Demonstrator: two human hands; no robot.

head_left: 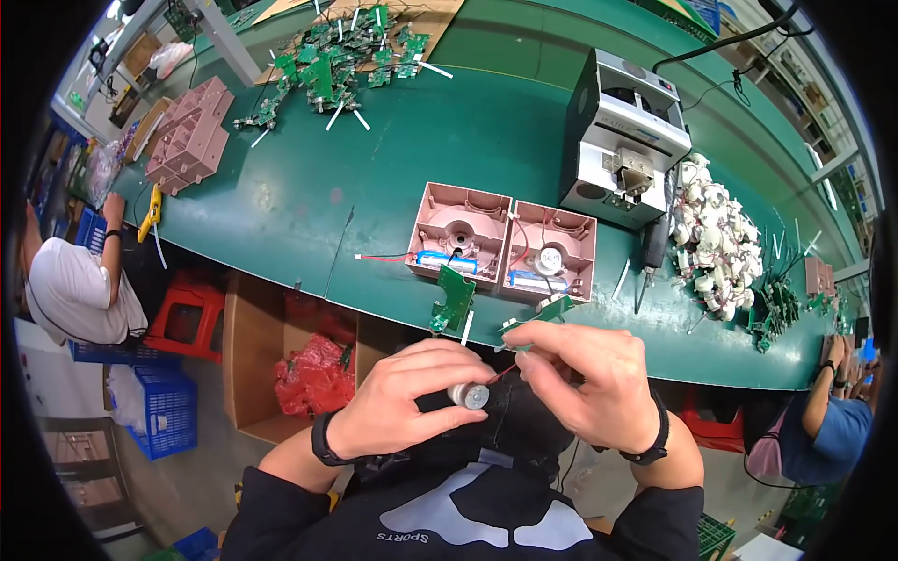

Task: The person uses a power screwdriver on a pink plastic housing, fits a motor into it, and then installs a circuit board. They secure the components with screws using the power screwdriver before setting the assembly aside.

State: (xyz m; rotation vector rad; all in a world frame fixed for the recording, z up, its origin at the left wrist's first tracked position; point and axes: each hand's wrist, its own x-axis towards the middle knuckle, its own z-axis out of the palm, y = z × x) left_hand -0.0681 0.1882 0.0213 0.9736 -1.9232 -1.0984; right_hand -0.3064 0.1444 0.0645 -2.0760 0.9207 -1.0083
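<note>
A small silver and white cylindrical motor (470,395) sits between the thumb and fingers of my left hand (398,397), just past the table's near edge. From it a thin red wire (504,373) runs to my right hand (589,374), whose thumb and index finger close on it. Touching or just beyond the right fingertips is a small green circuit board (552,308). Another green circuit board (456,295) leans on the left pink housing (430,209). That housing holds a blue cylindrical battery (447,263). In the right pink housing (582,238) lie a similar battery and a round silver motor (549,261).
A white-and-black machine (617,140) stands behind on the right, beside a heap of white parts (716,238). Green circuit boards (323,75) pile up at the far left, near stacked pink housings (192,136). Other people (79,280) sit at both ends.
</note>
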